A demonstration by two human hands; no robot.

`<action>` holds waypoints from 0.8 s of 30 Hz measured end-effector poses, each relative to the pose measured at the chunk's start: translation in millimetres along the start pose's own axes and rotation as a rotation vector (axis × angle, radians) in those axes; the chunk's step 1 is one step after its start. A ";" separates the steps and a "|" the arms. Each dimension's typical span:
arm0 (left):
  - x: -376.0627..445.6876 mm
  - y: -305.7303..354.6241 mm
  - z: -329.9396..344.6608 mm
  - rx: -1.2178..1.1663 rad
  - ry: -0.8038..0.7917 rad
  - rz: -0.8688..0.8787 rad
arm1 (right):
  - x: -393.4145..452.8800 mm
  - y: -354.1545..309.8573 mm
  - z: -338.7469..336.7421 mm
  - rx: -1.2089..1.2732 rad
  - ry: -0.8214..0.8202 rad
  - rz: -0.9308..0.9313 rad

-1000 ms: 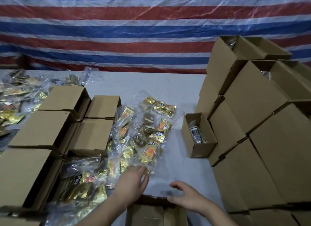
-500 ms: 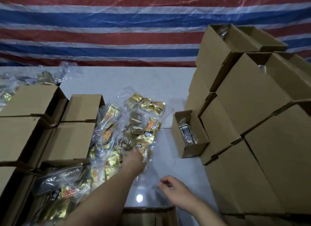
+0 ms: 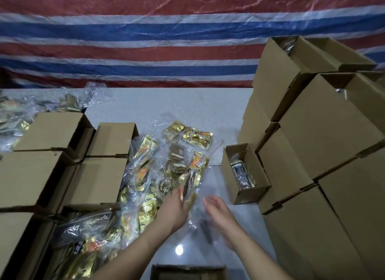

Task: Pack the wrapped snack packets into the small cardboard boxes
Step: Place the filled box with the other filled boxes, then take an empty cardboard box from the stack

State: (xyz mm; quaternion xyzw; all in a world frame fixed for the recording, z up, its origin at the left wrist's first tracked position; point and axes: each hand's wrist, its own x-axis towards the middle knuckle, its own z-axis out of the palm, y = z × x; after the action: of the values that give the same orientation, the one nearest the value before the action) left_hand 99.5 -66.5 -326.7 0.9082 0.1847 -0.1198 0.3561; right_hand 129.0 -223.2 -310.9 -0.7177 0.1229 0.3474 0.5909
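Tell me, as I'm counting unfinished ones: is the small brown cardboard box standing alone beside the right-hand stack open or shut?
Open: the small brown cardboard box has no closed top, and a dark wrapped packet shows inside.

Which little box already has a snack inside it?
Find the tall stack of brown boxes on the right of the table. At its foot, on the side toward the snack pile, stands one small open box. It is the only one standing alone, and a shiny dark packet shows inside.
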 end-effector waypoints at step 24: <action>-146.6 -60.5 -33.9 -0.077 -0.160 0.139 | -108.0 -18.3 -1.9 0.099 0.037 -0.419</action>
State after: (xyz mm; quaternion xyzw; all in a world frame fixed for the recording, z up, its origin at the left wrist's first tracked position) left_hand -55.4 -38.8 -287.7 0.8919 0.0970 -0.1596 0.4119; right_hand 61.7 -245.4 -227.3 -0.7039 -0.0014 0.1971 0.6824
